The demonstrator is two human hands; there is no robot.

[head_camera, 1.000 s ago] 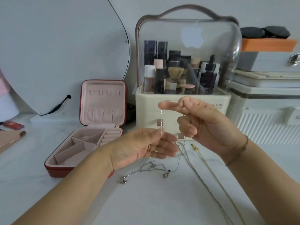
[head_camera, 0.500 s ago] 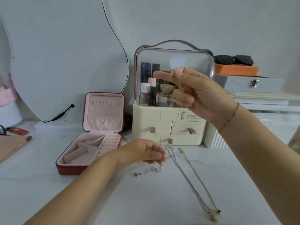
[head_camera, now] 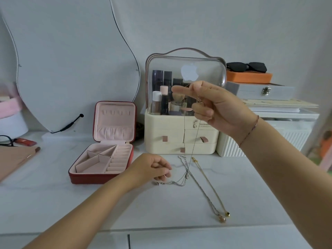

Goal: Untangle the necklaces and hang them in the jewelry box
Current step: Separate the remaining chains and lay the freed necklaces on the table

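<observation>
**Operator:** What does the grip hold?

**Manual:** Your right hand (head_camera: 215,108) is raised, fingers curled on a thin chain (head_camera: 195,141). The chain drapes over the index finger and drops to the tabletop (head_camera: 71,203). Your left hand (head_camera: 152,167) hovers, fingers curled, just beside a silver chain (head_camera: 177,183). Whether it pinches anything cannot be told.

**Operator:** Which step, and what next?

**Manual:** Untangling, probably early. The fine, limp thin chain meets the silver chain mid-tabletop, so part them there. A twisted necklace (head_camera: 203,191) and a gold necklace (head_camera: 210,186) lie straight toward the right edge. The jewelry box (head_camera: 86,177) stands open toward the left rear, and nothing hangs in it.
</observation>
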